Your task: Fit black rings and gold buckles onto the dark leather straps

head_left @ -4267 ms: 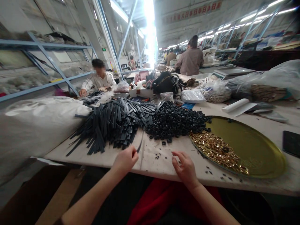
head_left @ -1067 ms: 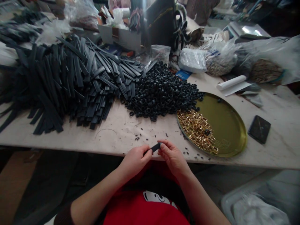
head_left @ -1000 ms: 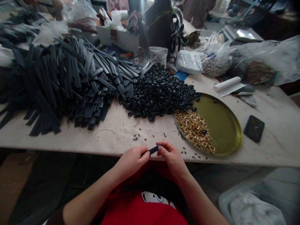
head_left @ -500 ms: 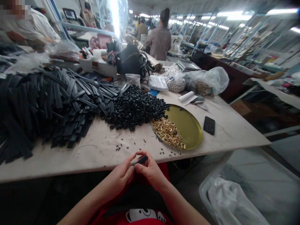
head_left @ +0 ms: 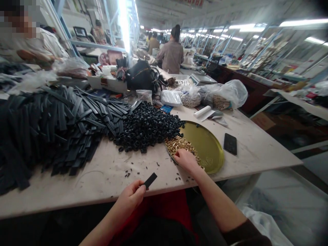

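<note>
My left hand [head_left: 133, 195] pinches a short black strap [head_left: 150, 180] between thumb and fingers, just over the table's front edge. The strap's free end points up and to the right. My right hand [head_left: 185, 160] is at the near left rim of a round gold-coloured tray [head_left: 208, 147], fingers curled together. Small gold metal buckles [head_left: 179, 143] lie heaped on the tray's left side, right beside those fingers. What the fingertips hold, if anything, is hidden. Left of the tray is a pile of small black loops [head_left: 148, 128].
Many black strips [head_left: 61, 126] cover the table's left part. A phone [head_left: 230, 144] lies right of the tray. Small dark scraps dot the table [head_left: 102, 184] near its edge. Clear plastic bags [head_left: 234, 94] and a black bag [head_left: 142, 77] stand behind. Other people work farther back.
My right hand has left the strap and moved up and right to the buckles on the tray. My left hand keeps the strap, now slightly lower and left. The view has tilted up a little.
</note>
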A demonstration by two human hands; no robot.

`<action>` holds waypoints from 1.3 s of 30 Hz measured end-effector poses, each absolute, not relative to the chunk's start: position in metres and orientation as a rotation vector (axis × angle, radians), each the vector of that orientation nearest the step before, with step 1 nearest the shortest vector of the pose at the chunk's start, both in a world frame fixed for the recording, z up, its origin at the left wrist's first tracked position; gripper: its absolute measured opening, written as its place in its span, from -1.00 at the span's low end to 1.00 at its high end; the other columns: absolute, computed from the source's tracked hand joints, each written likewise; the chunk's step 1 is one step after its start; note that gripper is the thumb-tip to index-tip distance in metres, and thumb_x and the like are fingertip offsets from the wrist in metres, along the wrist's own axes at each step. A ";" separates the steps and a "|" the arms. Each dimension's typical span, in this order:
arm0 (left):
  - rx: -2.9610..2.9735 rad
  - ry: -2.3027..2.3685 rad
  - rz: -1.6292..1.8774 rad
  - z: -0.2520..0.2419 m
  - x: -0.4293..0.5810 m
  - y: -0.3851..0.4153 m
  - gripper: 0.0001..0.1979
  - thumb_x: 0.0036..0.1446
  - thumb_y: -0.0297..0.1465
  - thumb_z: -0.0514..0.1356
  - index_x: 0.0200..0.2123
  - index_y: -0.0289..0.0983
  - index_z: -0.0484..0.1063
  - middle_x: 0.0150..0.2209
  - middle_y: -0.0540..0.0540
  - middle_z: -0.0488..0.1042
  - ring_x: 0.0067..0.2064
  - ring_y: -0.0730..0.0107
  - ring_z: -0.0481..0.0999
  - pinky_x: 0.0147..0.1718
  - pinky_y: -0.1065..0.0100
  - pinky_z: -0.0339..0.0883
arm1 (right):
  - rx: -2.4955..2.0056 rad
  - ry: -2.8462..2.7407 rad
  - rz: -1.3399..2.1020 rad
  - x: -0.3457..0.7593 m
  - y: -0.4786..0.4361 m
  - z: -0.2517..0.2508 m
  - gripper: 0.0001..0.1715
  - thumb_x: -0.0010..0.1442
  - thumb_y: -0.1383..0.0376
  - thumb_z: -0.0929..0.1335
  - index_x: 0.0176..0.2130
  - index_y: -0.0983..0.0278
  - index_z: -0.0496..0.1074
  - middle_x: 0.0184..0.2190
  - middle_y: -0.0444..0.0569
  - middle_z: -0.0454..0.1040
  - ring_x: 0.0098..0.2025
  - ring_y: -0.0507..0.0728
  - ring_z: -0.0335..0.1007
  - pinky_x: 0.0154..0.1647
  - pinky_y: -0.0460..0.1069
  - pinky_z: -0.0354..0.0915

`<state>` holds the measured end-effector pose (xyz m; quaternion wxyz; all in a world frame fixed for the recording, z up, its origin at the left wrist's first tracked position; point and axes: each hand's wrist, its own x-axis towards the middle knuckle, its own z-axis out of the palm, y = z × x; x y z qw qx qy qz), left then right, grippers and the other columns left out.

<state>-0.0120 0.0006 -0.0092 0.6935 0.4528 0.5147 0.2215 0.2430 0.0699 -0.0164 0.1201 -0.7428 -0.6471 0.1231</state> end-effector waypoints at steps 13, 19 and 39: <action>1.613 1.150 0.491 0.018 0.013 0.057 -0.76 0.11 -0.23 0.01 -0.37 -0.27 0.34 -0.51 0.05 0.34 -0.44 0.43 0.30 -0.43 0.44 0.12 | -1.657 -1.901 0.738 0.208 0.052 0.011 -0.91 0.07 0.37 0.24 -0.35 0.26 0.32 -0.46 -0.13 0.38 -0.43 0.02 0.27 -0.37 -0.08 0.17; 1.583 1.201 0.522 0.009 0.006 0.053 -0.77 0.06 -0.25 0.06 -0.47 -0.31 0.34 -0.56 0.07 0.32 -0.50 0.49 0.27 -0.52 0.48 0.09 | -1.281 -1.448 1.450 0.168 0.029 0.015 -0.83 0.10 0.26 0.26 -0.26 0.26 0.29 -0.47 -0.13 0.36 -0.46 0.01 0.25 -0.41 -0.06 0.18; 1.612 1.150 0.417 0.023 -0.026 -0.018 -0.68 0.17 -0.23 -0.06 -0.29 -0.28 0.40 -0.42 0.00 0.44 -0.38 0.42 0.37 -0.38 0.44 0.18 | -1.008 -0.200 1.790 0.129 -0.031 0.000 -0.60 -0.27 0.31 0.53 -0.37 0.28 0.40 -0.51 -0.22 0.40 -0.55 -0.13 0.28 -0.51 -0.21 0.24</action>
